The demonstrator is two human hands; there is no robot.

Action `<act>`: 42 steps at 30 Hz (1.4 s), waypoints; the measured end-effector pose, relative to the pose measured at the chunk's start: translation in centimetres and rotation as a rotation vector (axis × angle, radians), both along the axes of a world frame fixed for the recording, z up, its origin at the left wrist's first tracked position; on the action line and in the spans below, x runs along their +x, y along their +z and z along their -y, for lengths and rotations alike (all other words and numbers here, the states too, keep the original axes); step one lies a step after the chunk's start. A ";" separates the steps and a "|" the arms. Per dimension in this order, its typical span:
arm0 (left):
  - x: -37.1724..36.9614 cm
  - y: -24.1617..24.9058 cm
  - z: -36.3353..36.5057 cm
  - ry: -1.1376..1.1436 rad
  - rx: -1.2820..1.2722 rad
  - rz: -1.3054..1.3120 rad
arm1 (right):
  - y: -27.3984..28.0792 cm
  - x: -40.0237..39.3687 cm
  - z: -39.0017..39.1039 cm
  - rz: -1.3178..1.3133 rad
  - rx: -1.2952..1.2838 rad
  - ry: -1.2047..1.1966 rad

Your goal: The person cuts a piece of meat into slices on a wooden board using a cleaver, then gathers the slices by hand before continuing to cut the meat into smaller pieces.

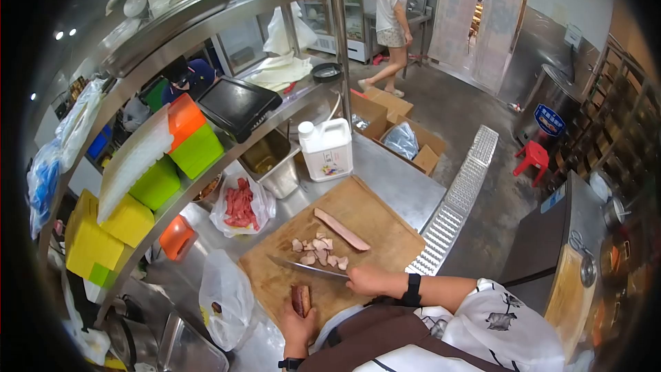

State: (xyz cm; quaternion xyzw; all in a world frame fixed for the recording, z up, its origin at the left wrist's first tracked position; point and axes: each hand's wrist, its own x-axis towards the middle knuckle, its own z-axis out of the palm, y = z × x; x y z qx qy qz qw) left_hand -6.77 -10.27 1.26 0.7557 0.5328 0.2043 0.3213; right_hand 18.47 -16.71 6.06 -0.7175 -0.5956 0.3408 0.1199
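On the wooden cutting board (399, 224), my right hand (372, 281) is closed around the handle of a knife (306, 266). Its long blade points left across the board, and the handle is mostly hidden in my fist. Nearer to me, my left hand (299, 328) grips a brown-skinned piece of meat (301, 297) at the board's front edge. Several chopped pale pink meat pieces (321, 249) lie just beyond the blade. Behind them rests a long strip of pinkish meat (342, 229), apart from both hands.
Beyond the board stand a white jug (328, 155) and a bag of red meat (241, 205). A plastic bag (226, 296) lies at the left, under a steel shelf (227, 158) with colored bins. Cardboard boxes (413, 145) sit past the counter. A person (390, 17) walks at the back.
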 end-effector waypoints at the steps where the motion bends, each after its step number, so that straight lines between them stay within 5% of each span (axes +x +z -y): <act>1: 0.1 0.0 0.1 0.014 0.007 0.059 | -0.3 0.2 -0.1 0.004 0.018 0.002; 4: 0.6 -1.0 -0.7 0.102 0.286 0.034 | -1.6 0.4 -0.1 0.009 0.045 0.031; 7: 0.5 1.1 -1.1 -0.089 0.364 0.134 | -1.9 0.5 0.2 0.018 0.086 0.072; 17: 0.2 1.6 -1.6 -0.217 0.296 0.100 | 0.5 0.8 1.7 -0.043 0.131 -0.023; 42: 0.1 -2.4 -3.3 -0.311 0.184 -0.004 | 6.8 1.8 0.0 0.034 -0.111 0.277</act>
